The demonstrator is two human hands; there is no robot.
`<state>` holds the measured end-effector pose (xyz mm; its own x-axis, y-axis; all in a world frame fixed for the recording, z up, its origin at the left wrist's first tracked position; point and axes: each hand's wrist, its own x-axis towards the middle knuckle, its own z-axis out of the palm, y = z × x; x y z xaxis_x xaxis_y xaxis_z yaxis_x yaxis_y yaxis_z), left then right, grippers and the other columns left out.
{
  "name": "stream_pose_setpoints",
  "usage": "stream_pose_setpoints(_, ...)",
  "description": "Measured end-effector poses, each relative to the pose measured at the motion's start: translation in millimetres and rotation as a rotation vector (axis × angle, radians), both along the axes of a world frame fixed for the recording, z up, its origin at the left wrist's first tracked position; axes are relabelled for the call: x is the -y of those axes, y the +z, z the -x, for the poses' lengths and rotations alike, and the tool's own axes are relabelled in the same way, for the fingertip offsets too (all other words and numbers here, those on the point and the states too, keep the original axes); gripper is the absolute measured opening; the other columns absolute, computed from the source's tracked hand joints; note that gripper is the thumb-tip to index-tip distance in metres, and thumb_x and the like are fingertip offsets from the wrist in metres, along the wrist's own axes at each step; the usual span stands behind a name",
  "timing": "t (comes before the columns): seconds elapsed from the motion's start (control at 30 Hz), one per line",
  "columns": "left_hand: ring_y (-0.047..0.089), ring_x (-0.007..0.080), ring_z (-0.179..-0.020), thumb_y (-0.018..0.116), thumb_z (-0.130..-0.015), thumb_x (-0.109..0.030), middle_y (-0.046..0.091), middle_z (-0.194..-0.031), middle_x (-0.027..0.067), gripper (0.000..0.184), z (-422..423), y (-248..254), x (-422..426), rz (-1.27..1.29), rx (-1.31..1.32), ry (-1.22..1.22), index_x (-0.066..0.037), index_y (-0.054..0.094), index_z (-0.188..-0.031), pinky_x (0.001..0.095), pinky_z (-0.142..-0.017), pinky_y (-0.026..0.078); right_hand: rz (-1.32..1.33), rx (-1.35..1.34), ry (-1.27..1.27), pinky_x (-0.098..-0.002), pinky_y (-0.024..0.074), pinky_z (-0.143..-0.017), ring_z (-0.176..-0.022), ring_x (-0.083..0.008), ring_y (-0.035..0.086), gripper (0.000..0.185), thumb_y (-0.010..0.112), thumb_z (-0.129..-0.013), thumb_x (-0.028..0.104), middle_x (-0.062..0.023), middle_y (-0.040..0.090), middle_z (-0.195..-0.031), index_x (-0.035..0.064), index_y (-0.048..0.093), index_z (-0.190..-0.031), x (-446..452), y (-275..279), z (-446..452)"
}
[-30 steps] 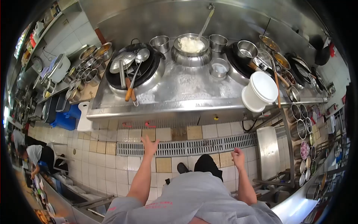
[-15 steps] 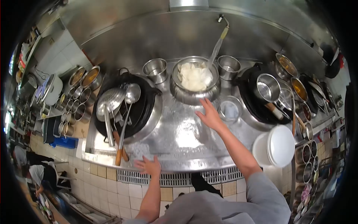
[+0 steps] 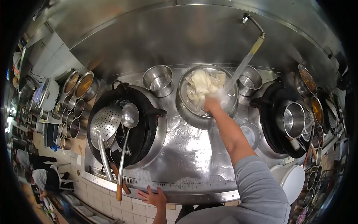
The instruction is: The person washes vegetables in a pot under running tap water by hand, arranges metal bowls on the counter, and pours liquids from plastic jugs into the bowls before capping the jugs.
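The person wears a plain grey shirt (image 3: 223, 216), its short right sleeve (image 3: 259, 183) loose, softly creased and ending above the elbow. Black cloth (image 3: 185, 211) shows below the shirt's front edge. The forearms, the right hand (image 3: 212, 105) and the left hand (image 3: 154, 198) are bare.

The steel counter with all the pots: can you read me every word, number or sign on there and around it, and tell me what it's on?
None: no word, brand, number or sign can be read.
Big steel pot: no writing shows.
White tub: no writing shows.
Grey sleeve: no writing shows.
Small things along the far left edge: too small and blurred to tell if they have writing.
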<state>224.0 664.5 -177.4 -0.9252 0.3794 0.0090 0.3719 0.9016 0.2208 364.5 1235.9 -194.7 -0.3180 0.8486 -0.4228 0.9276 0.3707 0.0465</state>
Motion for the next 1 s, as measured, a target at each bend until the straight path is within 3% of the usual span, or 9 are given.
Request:
stream_pose_setpoints(0.07,0.007,0.0441,-0.144,0.068,-0.076,-0.030,0.011,-0.156,0.0262,0.054,0.3,0.8,-2.6,0.002,0.022,0.018,-0.007,0.058,-0.123,0.0690,-0.103,0.017,0.204,0.013,-0.030,-0.0539,0.0334,-0.107,-0.137,-0.0306,0.038,0.063,0.059,-0.085,0.036,-0.0101,0.033,-0.154,0.0201,0.044,-0.143,-9.8,-9.9,7.3)
stream_pose_setpoints(0.2,0.002,0.0456,-0.145,0.066,-0.075,-0.030,0.007,-0.157,0.0271,0.054,3.3,0.8,-1.0,-0.022,0.047,0.011,-0.005,0.058,-0.121,0.0705,-0.103,0.013,-0.109,-0.280,0.331,-0.0401,0.0457,-0.098,-0.113,-0.0297,0.060,0.047,0.063,-0.078,0.030,-0.0172,0.061,-0.124,0.0071,0.064,-0.118,-20.3,-1.3,40.5)
stream_pose_setpoints(0.33,0.003,0.0464,-0.144,0.066,-0.074,-0.030,0.008,-0.156,0.0278,0.053,2.6,4.8,1.8,-0.053,0.035,-0.012,-0.004,0.059,-0.120,0.0691,-0.103,0.013,-0.433,-0.689,0.011,-0.0403,0.0492,-0.092,-0.107,-0.0299,0.063,0.037,0.063,-0.078,0.028,-0.0173,0.066,-0.112,0.0055,0.069,-0.106,-4.2,-44.3,23.1)
stream_pose_setpoints(0.4,0.005,0.0460,-0.144,0.066,-0.074,-0.029,0.009,-0.156,0.0279,0.051,3.4,4.7,2.7,-0.066,0.018,-0.028,-0.005,0.059,-0.119,0.0673,-0.104,0.016,-0.249,-0.487,0.090,-0.0406,0.0511,-0.089,-0.105,-0.0303,0.064,0.033,0.063,-0.078,0.027,-0.0174,0.068,-0.110,0.0051,0.071,-0.102,-8.7,-20.6,28.1)
stream_pose_setpoints(0.47,0.004,0.0462,-0.144,0.066,-0.073,-0.029,0.008,-0.156,0.0279,0.052,3.0,4.4,5.7,-0.060,0.015,-0.034,-0.004,0.060,-0.118,0.0671,-0.104,0.015,0.276,0.134,0.383,-0.0412,0.0533,-0.085,-0.106,-0.0308,0.064,0.030,0.063,-0.078,0.026,-0.0176,0.068,-0.110,0.0051,0.072,-0.099,-28.9,70.5,40.8)
stream_pose_setpoints(0.57,0.002,0.0476,-0.144,0.066,-0.072,-0.032,0.006,-0.156,0.0290,0.054,2.7,2.6,4.8,-0.055,0.055,-0.022,-0.004,0.060,-0.118,0.0693,-0.104,0.012,-0.231,-0.299,-0.002,-0.0434,0.0541,-0.084,-0.104,-0.0335,0.065,0.031,0.065,-0.076,0.022,-0.0184,0.068,-0.109,0.0051,0.072,-0.101,-40.2,126.1,58.1)
stream_pose_setpoints(0.67,0.000,0.0491,-0.143,0.066,-0.072,-0.034,0.005,-0.155,0.0306,0.055,4.1,6.8,1.3,-0.057,0.079,-0.011,-0.003,0.060,-0.117,0.0716,-0.103,0.011,-0.330,-0.229,-0.009,-0.0441,0.0532,-0.086,-0.104,-0.0361,0.065,0.030,0.065,-0.075,0.019,-0.0203,0.068,-0.108,0.0040,0.072,-0.100,-60.5,90.6,45.0)
stream_pose_setpoints(0.87,-0.001,0.0505,-0.143,0.065,-0.074,-0.035,0.004,-0.155,0.0322,0.055,2.8,1.8,7.7,-0.070,0.057,-0.063,-0.002,0.060,-0.117,0.0750,-0.100,0.011,-0.061,-0.187,-0.021,-0.0436,0.0510,-0.090,-0.107,-0.0327,0.065,0.029,0.060,-0.077,0.015,-0.0192,0.068,-0.109,0.0034,0.072,-0.101,-74.6,36.2,11.9)
stream_pose_setpoints(1.0,-0.002,0.0502,-0.143,0.065,-0.074,-0.035,0.003,-0.155,0.0322,0.055,3.3,5.8,6.0,-0.074,0.063,-0.056,-0.003,0.060,-0.118,0.0755,-0.100,0.011,-0.085,-0.158,0.052,-0.0436,0.0526,-0.086,-0.101,-0.0366,0.066,0.030,0.059,-0.076,0.017,-0.0217,0.067,-0.108,0.0017,0.071,-0.100,7.3,108.6,2.4)
